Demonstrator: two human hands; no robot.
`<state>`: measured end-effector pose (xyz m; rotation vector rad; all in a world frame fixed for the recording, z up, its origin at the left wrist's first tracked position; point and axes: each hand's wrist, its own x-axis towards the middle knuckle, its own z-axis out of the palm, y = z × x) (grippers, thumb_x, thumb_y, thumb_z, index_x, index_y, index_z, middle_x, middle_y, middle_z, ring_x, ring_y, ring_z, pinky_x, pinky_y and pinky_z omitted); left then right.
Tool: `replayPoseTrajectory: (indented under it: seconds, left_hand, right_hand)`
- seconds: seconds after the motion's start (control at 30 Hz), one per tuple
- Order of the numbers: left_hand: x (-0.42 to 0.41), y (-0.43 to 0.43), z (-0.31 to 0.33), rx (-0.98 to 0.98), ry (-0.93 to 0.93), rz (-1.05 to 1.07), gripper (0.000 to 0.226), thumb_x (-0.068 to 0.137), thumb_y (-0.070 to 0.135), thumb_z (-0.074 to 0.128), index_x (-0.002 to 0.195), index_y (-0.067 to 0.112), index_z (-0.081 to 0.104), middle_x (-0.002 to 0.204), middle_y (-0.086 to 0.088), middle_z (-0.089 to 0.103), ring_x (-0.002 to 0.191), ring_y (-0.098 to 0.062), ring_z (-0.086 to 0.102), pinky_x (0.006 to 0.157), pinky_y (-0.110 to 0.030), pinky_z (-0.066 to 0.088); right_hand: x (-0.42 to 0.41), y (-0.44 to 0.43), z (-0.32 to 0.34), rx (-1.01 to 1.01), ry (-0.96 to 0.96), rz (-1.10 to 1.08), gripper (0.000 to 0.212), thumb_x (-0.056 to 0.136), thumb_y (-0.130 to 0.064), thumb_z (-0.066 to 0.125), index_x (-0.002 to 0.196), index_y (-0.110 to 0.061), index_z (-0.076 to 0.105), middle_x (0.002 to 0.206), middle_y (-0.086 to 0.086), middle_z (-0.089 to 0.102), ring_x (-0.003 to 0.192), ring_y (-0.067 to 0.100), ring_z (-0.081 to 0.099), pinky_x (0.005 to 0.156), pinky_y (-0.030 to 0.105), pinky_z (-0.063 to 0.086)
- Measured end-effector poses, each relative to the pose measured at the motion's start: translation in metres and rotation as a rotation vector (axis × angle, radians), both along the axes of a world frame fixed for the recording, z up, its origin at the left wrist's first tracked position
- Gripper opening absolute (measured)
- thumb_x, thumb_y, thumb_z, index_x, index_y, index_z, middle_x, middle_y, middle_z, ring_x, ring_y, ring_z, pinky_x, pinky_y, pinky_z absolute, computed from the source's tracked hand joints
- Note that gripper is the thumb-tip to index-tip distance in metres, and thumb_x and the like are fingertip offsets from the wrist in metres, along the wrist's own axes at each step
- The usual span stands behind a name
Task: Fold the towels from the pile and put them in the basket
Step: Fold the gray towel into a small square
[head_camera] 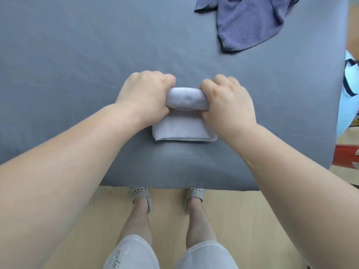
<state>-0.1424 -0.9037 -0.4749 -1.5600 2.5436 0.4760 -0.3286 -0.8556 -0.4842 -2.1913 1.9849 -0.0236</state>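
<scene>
Surface first: a wide table under a smooth grey cover fills the upper two thirds of the frame. Its near edge runs across the lower middle and its right edge slants down the right side. Below it is a pale wood floor. At the right margin, past the table, I log a light blue item with a dark stripe and, lower down, a red box. Both are cut by the frame and I cannot tell what they are. Cloth count is two. The pale grey towel lies at centre frame, near the table's near edge. It is folded into a small thick rectangle, with stacked layers showing at its near corners, and its far part is raised into a rounded roll. The blue-violet towel lies crumpled at upper right, well apart from the first, with its top cut off by the frame. Hand count is two, both on the roll. The left hand grips the roll's left end with fingers curled over it, and the right hand grips the right end the same way. The fingertips on both sides are blurred and tucked behind the cloth, so I cannot tell how far round they reach. At lower centre are two bare legs and white shorts with lettering I can read only in part. There are also two beige sandals, their toes hidden under the table edge.
</scene>
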Motion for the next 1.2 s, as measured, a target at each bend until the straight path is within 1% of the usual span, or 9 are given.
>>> replayPoseTrajectory:
  seconds: [0.1, 0.23, 0.33, 0.4, 0.53, 0.7, 0.97, 1.1, 1.2]
  left_hand:
    - [0.005, -0.004, -0.005, -0.096, 0.051, -0.017, 0.02, 0.074, 0.01, 0.064, 0.092, 0.012, 0.054, 0.081, -0.008, 0.056, 0.076, -0.035, 0.053, 0.066, -0.04, 0.041]
    - [0.014, 0.017, -0.017, -0.368, 0.145, -0.12, 0.022, 0.061, -0.007, 0.054, 0.077, 0.009, 0.054, 0.062, -0.008, 0.049, 0.057, -0.031, 0.048, 0.054, -0.036, 0.031]
    - [0.021, 0.047, -0.031, -0.53, 0.252, -0.142, 0.024, 0.075, -0.004, 0.051, 0.089, 0.007, 0.067, 0.085, -0.01, 0.07, 0.087, -0.033, 0.07, 0.073, -0.041, 0.052]
    - [0.023, 0.067, -0.039, -0.512, 0.28, -0.154, 0.032, 0.081, 0.004, 0.053, 0.108, 0.004, 0.071, 0.116, -0.013, 0.072, 0.113, -0.032, 0.067, 0.095, -0.048, 0.051]
    - [0.029, 0.098, -0.048, -0.45, 0.269, -0.128, 0.042, 0.087, 0.011, 0.06, 0.128, 0.0, 0.064, 0.138, -0.017, 0.058, 0.131, -0.035, 0.054, 0.106, -0.057, 0.042]
    - [0.038, 0.122, -0.057, -0.432, 0.277, -0.112, 0.042, 0.091, 0.011, 0.061, 0.132, 0.003, 0.062, 0.144, -0.018, 0.051, 0.136, -0.036, 0.046, 0.108, -0.061, 0.037]
    - [0.032, 0.132, -0.066, -0.285, 0.263, -0.015, 0.045, 0.092, 0.013, 0.058, 0.136, 0.005, 0.059, 0.15, -0.015, 0.046, 0.142, -0.033, 0.039, 0.112, -0.063, 0.031]
    - [0.038, 0.131, -0.069, -0.239, 0.283, -0.038, 0.053, 0.089, 0.002, 0.054, 0.142, 0.007, 0.053, 0.153, -0.011, 0.041, 0.145, -0.03, 0.035, 0.113, -0.064, 0.028]
    - [0.043, 0.127, -0.059, -0.157, 0.346, -0.019, 0.045, 0.094, 0.011, 0.048, 0.138, 0.008, 0.056, 0.153, -0.01, 0.043, 0.143, -0.027, 0.039, 0.112, -0.062, 0.029]
  right_hand:
    - [-0.008, -0.007, -0.008, -0.127, -0.053, 0.053, 0.032, 0.068, 0.005, 0.06, 0.095, -0.012, 0.059, 0.095, 0.009, 0.056, 0.078, 0.032, 0.047, 0.062, 0.041, 0.038]
    - [-0.013, 0.023, -0.018, -0.218, -0.095, 0.085, 0.032, 0.075, 0.0, 0.062, 0.104, -0.013, 0.059, 0.111, 0.004, 0.065, 0.092, 0.033, 0.06, 0.076, 0.04, 0.046]
    - [-0.013, 0.055, -0.029, -0.205, -0.155, 0.039, 0.039, 0.076, 0.006, 0.058, 0.106, -0.016, 0.047, 0.129, 0.007, 0.064, 0.115, 0.034, 0.062, 0.095, 0.043, 0.048]
    - [-0.012, 0.07, -0.037, -0.138, -0.208, -0.026, 0.048, 0.079, 0.007, 0.055, 0.118, -0.019, 0.044, 0.145, 0.005, 0.056, 0.131, 0.033, 0.055, 0.105, 0.048, 0.045]
    - [-0.01, 0.085, -0.045, -0.14, -0.204, -0.028, 0.064, 0.091, 0.005, 0.046, 0.149, -0.023, 0.04, 0.157, 0.008, 0.042, 0.14, 0.037, 0.045, 0.105, 0.052, 0.045]
    - [-0.011, 0.1, -0.049, -0.121, -0.185, 0.071, 0.065, 0.091, 0.003, 0.044, 0.151, -0.022, 0.04, 0.161, 0.013, 0.032, 0.144, 0.041, 0.038, 0.109, 0.056, 0.041]
    - [0.013, 0.087, -0.016, -0.012, 0.013, 0.061, 0.061, 0.099, -0.054, 0.044, 0.147, -0.019, 0.049, 0.162, 0.015, 0.031, 0.152, 0.042, 0.017, 0.118, 0.068, 0.008]
    - [0.034, 0.05, -0.016, 0.023, 0.051, 0.028, 0.058, 0.104, -0.052, 0.029, 0.158, -0.03, 0.027, 0.168, 0.008, 0.013, 0.155, 0.037, 0.004, 0.12, 0.066, -0.001]
    - [0.038, 0.039, -0.037, 0.136, 0.053, -0.014, 0.058, 0.104, -0.054, 0.021, 0.159, -0.036, 0.017, 0.17, 0.006, 0.004, 0.155, 0.035, -0.004, 0.119, 0.065, -0.005]
